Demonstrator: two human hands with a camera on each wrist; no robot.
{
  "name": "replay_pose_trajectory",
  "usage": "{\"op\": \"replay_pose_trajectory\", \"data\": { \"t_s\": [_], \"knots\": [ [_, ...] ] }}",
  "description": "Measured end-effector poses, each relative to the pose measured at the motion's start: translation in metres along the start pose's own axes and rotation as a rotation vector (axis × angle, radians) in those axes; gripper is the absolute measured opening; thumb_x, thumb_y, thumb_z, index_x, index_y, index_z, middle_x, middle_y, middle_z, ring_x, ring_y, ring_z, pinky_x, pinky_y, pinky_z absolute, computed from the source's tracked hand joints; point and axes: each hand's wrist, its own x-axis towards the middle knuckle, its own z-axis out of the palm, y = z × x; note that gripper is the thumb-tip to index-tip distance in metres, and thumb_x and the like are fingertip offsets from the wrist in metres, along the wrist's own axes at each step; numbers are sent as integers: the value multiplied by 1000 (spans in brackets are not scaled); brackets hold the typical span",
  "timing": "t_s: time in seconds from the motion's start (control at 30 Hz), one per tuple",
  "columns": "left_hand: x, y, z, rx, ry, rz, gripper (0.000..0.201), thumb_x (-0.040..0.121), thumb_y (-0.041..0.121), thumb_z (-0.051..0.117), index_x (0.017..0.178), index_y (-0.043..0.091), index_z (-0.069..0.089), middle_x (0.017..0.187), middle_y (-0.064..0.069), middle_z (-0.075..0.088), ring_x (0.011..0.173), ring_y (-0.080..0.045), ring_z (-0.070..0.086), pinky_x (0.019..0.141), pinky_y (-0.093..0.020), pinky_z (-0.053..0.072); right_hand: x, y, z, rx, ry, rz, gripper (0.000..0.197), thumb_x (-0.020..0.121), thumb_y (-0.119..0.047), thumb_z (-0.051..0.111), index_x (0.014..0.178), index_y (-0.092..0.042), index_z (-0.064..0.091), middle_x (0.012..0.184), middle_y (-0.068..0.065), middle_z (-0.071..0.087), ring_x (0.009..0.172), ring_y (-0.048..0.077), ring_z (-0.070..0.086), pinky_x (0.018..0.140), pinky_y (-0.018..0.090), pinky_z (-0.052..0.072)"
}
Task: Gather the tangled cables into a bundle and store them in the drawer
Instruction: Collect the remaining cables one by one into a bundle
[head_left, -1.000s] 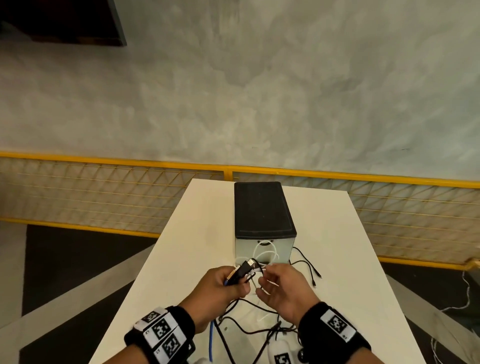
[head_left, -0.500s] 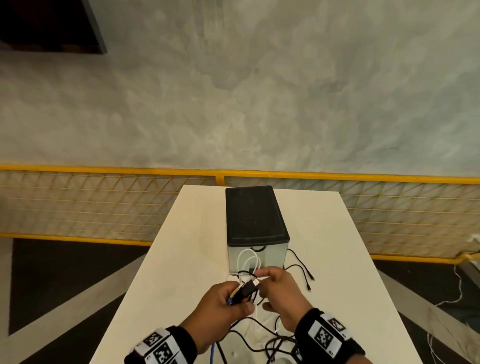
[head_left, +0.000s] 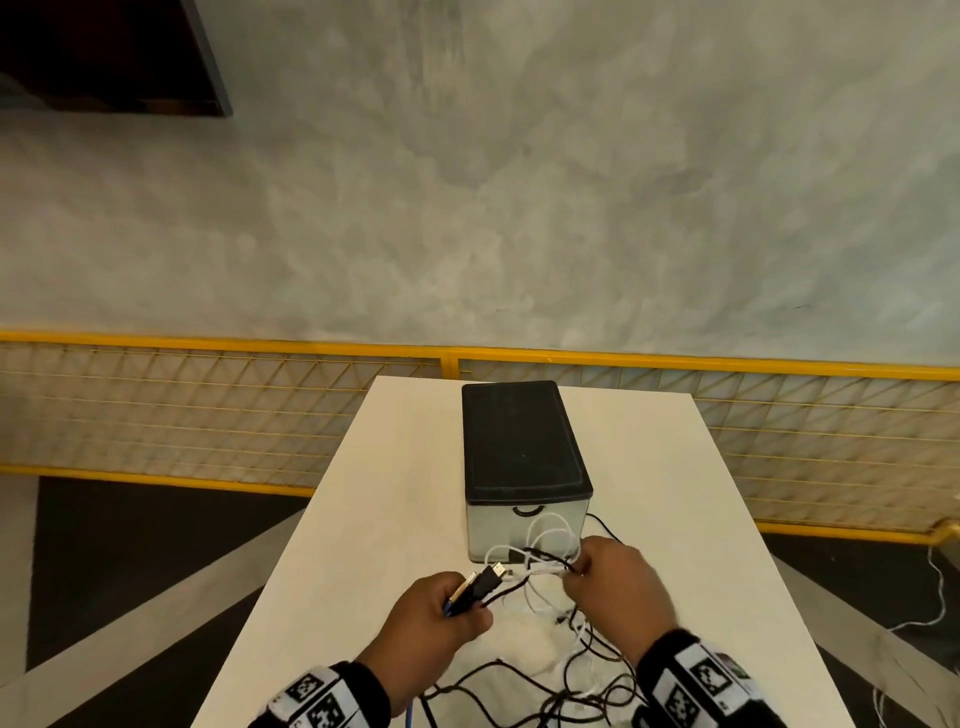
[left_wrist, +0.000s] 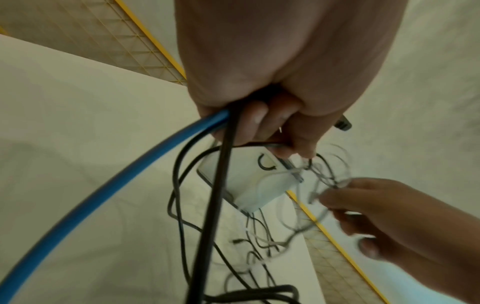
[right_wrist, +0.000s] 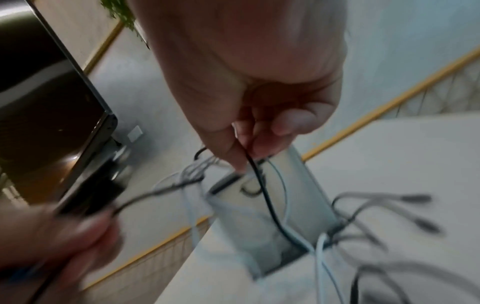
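Note:
A tangle of black, white and blue cables (head_left: 566, 670) lies on the white table (head_left: 374, 525) in front of a small drawer box (head_left: 524, 467) with a black top and a closed pale front. My left hand (head_left: 447, 618) grips a bunch of cable ends, with a black plug (head_left: 491, 579) sticking out; the blue cable (left_wrist: 109, 193) and black cables hang from its fist. My right hand (head_left: 613, 582) pinches thin black and white cables (head_left: 545, 564) just in front of the drawer front (right_wrist: 262, 205).
A yellow mesh fence (head_left: 208, 410) runs behind the table, with a grey wall above. A dark screen (head_left: 104, 52) hangs at the upper left. More loose wire (head_left: 930, 597) lies on the floor at the right. Bare tabletop lies either side of the box.
My hands have drawn apart: the right one moved right with thin cables pulled taut, while the left keeps the plug bundle. The head view shifted slightly.

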Motion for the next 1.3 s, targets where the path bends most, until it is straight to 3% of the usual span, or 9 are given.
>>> {"op": "replay_pose_trajectory", "data": {
  "t_s": [0.23, 0.47, 0.53, 0.67, 0.73, 0.87, 1.0, 1.1, 1.3],
  "knots": [
    [6, -6, -13, 34, -24, -78, 19, 65, 29, 72, 56, 23, 57, 54, 5, 57, 54, -8, 51, 59, -25, 38, 30, 24, -24, 137, 43, 78, 14, 67, -19, 67, 67, -23, 54, 70, -6, 63, 68, 18, 62, 58, 28, 45],
    [3, 5, -7, -168, -55, -143, 14, 60, 24, 70, 59, 16, 59, 52, -2, 57, 34, -9, 40, 40, -22, 28, 18, 28, -4, 349, 28, 183, 20, 74, -11, 67, 65, -14, 49, 62, 5, 62, 53, 27, 67, 51, 31, 50],
    [4, 6, -1, -217, -20, -129, 15, 65, 24, 71, 60, 17, 59, 55, -4, 58, 36, -10, 39, 40, -21, 27, 3, 17, -1, 503, -83, 218, 23, 78, -18, 71, 69, -11, 52, 62, 8, 61, 49, 26, 68, 43, 26, 42],
    [6, 8, 12, -171, -16, -45, 16, 69, 28, 71, 66, 17, 59, 61, -1, 59, 42, -4, 45, 46, -21, 33, -27, -20, 7, 647, -629, 348, 52, 90, -59, 52, 87, -10, 67, 76, 7, 73, 65, 21, 69, 57, 24, 43],
    [7, 8, 16, -130, -85, 22, 17, 61, 35, 71, 62, 23, 58, 61, 1, 57, 52, -9, 48, 56, -26, 38, -30, -29, 16, 837, -798, 410, 48, 92, -56, 49, 87, -13, 72, 80, 9, 71, 70, 23, 66, 60, 25, 42],
    [1, -1, 17, 25, -300, 32, 20, 71, 27, 74, 58, 26, 58, 59, 7, 56, 59, -6, 54, 63, -21, 45, -15, -26, 18, 1264, -661, 628, 28, 93, -28, 52, 71, -13, 61, 62, 4, 54, 51, 18, 50, 52, 24, 37],
    [-6, -30, 8, 269, -226, 87, 15, 70, 46, 70, 71, 32, 68, 70, 10, 63, 74, 8, 60, 87, -26, 52, 12, -5, 1, 1587, -392, 740, 30, 94, -21, 47, 65, -14, 52, 52, 3, 52, 46, 19, 48, 58, 30, 43],
    [-15, -34, -8, 241, -85, 36, 29, 66, 54, 72, 72, 27, 65, 65, 14, 59, 69, 6, 58, 69, -15, 42, 16, 1, -7, 1632, -322, 755, 31, 100, -23, 41, 73, -12, 54, 55, 7, 59, 49, 22, 54, 63, 35, 46],
    [2, 2, 1, -236, 218, 16, 53, 43, 50, 79, 78, 11, 71, 50, 7, 55, 47, -4, 47, 54, -26, 35, -19, -37, 9, 1512, -510, 590, 31, 96, -26, 48, 88, -5, 69, 83, 20, 71, 76, 31, 66, 75, 45, 47]
  ]
}}
